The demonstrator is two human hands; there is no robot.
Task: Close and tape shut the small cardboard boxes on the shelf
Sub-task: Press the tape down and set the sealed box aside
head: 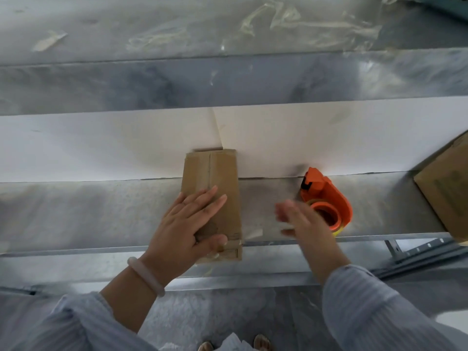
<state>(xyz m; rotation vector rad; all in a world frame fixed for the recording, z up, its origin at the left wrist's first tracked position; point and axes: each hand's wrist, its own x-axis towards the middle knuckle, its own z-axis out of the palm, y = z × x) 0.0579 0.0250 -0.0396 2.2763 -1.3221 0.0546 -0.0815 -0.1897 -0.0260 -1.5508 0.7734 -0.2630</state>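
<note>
The left grip, a bare hand with a pale bangle at the wrist, is released and laid flat: its fingers lie straight across the top of a small cardboard box, pressing it down, and the thumb rests at the box's near end. Under that palm the box sits on the metal shelf, with its near end at the shelf's front lip. Its long axis runs straight away from the person, so the far end, beyond the fingertips, points at the white backing sheet. A pale strip that looks like tape runs along the top seam, and a loose clear tab sticks out just right of the thumb. The flaps look closed, so the step is probably smoothing and finishing the seal. Right of the box, apart from it, the right grip is motion-blurred; whether it is released or grasping something cannot be told. Just beyond it lies an orange tape dispenser. The next move likely calls for taking up that dispenser while the left palm steadies the box, or pressing down the loose tab. Further right, a larger carton juts in at the frame edge.
</note>
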